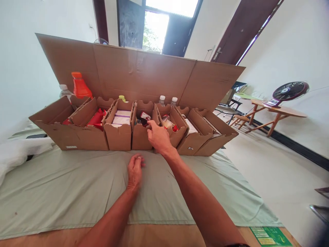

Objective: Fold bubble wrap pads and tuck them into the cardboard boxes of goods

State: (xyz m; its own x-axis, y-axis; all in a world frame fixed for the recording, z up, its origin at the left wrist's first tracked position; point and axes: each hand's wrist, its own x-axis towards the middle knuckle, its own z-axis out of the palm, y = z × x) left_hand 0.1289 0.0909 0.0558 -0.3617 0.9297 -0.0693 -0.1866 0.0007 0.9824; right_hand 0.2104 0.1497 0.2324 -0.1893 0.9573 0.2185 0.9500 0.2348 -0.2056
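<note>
My right hand (pixel 158 136) reaches over the front of the middle cardboard compartment (pixel 143 138). Its fingers pinch a small dark packet (pixel 146 116) with a red and white label, at the compartment's opening. Lower down, my left hand (pixel 135 168) hovers just above the green cloth with loosely curled fingers, slightly blurred; nothing shows in it. To the left of the middle compartment, another one holds white packs (pixel 121 117) with a purple band. On the right side, a compartment contains a clear and red food packet (pixel 167 122).
Red packets (pixel 97 117) fill a compartment farther left. Behind the row stand an orange bottle (pixel 81 85), white-capped bottles (pixel 174 101) and a tall cardboard panel (pixel 144 68). A green cloth (pixel 84 185) covers the table. A fan (pixel 289 92) sits on a wooden table at right.
</note>
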